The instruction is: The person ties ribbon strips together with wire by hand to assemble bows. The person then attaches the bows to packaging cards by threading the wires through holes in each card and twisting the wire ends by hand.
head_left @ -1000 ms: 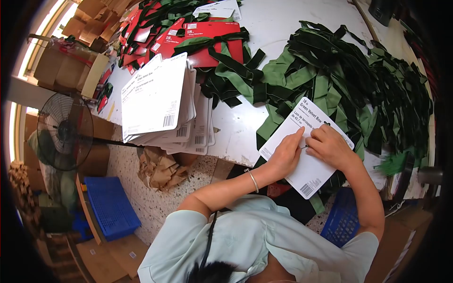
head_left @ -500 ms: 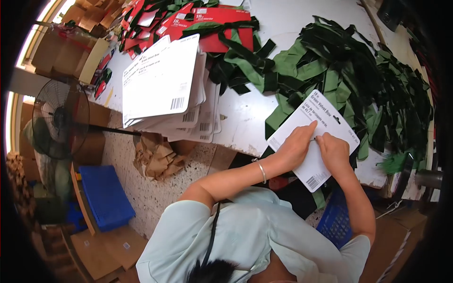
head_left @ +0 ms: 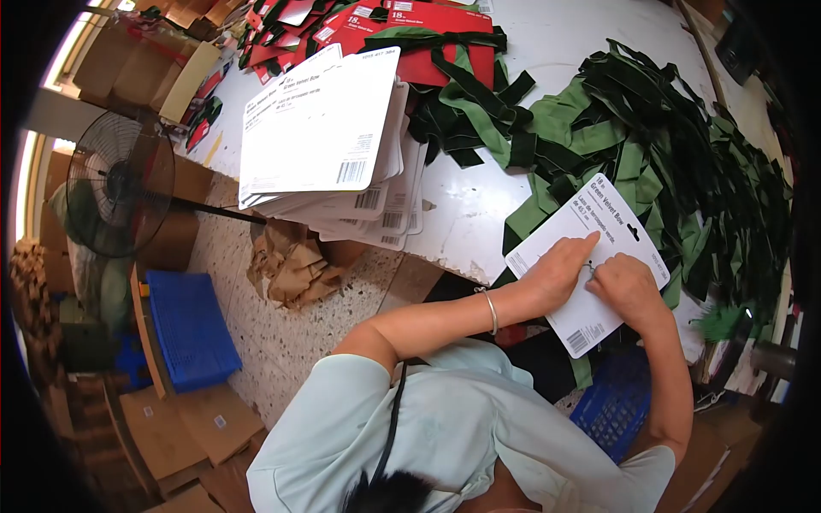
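Note:
A white printed card (head_left: 582,321) labelled "Green Velvet Bow" lies tilted under both hands at the table's front edge. My left hand (head_left: 559,272), with a bangle at the wrist, rests on the card, its index finger stretched out and its other fingers curled in a pinch. My right hand (head_left: 631,286) is closed beside it, fingertips pinched. Between the two hands a short thin dark tie (head_left: 589,267) stands out from the card. A green ribbon end (head_left: 581,372) hangs below the card; whatever else lies behind the card is hidden.
A heap of dark green velvet bows (head_left: 650,128) covers the table's right side. A stack of white cards (head_left: 312,145) stands to the left, with red bow cards (head_left: 445,43) behind. On the floor side are a fan (head_left: 120,184), blue crate (head_left: 192,329) and blue basket (head_left: 611,398).
The view has shifted, so everything sits a little further right. My right hand has turned slightly and moved a little from my left fingers, and the thin dark tie shows more between them.

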The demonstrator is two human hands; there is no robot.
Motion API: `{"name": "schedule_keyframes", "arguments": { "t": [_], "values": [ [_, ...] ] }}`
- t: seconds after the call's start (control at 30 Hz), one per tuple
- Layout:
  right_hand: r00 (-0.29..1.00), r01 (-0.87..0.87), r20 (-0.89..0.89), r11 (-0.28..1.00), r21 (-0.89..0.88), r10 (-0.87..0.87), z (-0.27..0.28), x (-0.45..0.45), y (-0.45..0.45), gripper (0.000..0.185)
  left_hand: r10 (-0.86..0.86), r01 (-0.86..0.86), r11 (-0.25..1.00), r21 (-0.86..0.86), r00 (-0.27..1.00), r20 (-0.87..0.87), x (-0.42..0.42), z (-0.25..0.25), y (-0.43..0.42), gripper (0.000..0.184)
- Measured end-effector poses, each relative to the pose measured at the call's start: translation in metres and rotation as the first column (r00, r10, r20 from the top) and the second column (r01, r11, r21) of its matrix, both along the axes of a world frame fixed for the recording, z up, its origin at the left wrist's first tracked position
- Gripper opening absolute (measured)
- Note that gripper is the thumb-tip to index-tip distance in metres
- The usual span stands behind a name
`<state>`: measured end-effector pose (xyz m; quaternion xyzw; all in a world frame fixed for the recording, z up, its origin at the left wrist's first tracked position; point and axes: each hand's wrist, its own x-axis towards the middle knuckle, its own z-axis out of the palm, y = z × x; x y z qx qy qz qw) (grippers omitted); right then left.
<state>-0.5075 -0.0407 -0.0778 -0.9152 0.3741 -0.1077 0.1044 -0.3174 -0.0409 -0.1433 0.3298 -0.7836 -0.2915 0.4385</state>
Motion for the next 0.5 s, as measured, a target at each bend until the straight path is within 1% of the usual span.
{"name": "schedule_keyframes", "arguments": {
  "t": [0.03, 0.1, 0.13, 0.2, 0.23, 0.3, 0.33, 0.37, 0.4, 0.43, 0.5],
  "values": [
    [1.000, -0.007, 0.005, 1.000, 0.001, 0.007, 0.003, 0.002, -0.004, 0.024, 0.007, -0.007, 1.000, 0.001, 1.000, 0.005, 0.000, 0.000, 0.000, 0.064],
    [0.987, 0.045, 0.150, 0.999, 0.031, -0.049, 0.013, 0.006, -0.011, 0.023, 0.010, -0.010, 1.000, -0.009, 1.000, 0.001, -0.001, 0.001, 0.000, 0.064],
    [0.987, 0.040, 0.154, 0.999, 0.031, -0.045, 0.010, 0.005, -0.014, 0.023, 0.014, -0.014, 1.000, -0.010, 1.000, 0.005, -0.001, 0.002, 0.000, 0.064],
    [0.976, 0.034, 0.216, 0.999, -0.035, -0.025, 0.001, 0.004, -0.017, 0.022, 0.007, -0.007, 0.999, 0.038, 1.000, -0.004, -0.001, 0.003, 0.000, 0.063],
    [0.976, 0.038, 0.217, 0.999, -0.034, -0.030, -0.004, 0.004, -0.019, 0.022, 0.003, -0.003, 0.999, 0.040, 1.000, -0.003, -0.001, 0.002, -0.001, 0.063],
    [0.964, 0.110, 0.251, 0.992, -0.064, -0.091, -0.019, 0.004, -0.017, 0.023, 0.050, -0.049, 0.998, -0.038, 0.999, 0.008, -0.003, -0.003, -0.003, 0.065],
    [0.954, 0.175, 0.261, 0.981, -0.085, -0.148, -0.029, 0.008, -0.017, 0.025, 0.055, -0.055, 0.997, -0.060, 0.998, 0.009, -0.003, -0.009, -0.003, 0.066],
    [0.932, 0.237, 0.303, 0.967, -0.092, -0.199, -0.035, 0.013, -0.018, 0.025, 0.070, -0.068, 0.997, -0.043, 0.997, 0.038, -0.004, -0.009, -0.004, 0.065],
    [0.904, 0.309, 0.339, 0.946, -0.095, -0.261, -0.040, 0.017, -0.015, 0.025, 0.091, -0.088, 0.994, -0.071, 0.995, 0.029, -0.007, -0.010, -0.004, 0.061],
    [0.887, 0.360, 0.357, 0.922, -0.144, -0.291, -0.040, 0.023, -0.012, 0.025, 0.062, -0.060, 0.997, -0.043, 0.997, 0.051, -0.005, -0.006, -0.004, 0.057],
    [0.864, 0.411, 0.375, 0.900, -0.142, -0.335, -0.037, 0.025, -0.009, 0.025, 0.024, -0.023, 1.000, -0.011, 0.995, 0.101, -0.002, 0.004, -0.001, 0.058]
  ]
}}
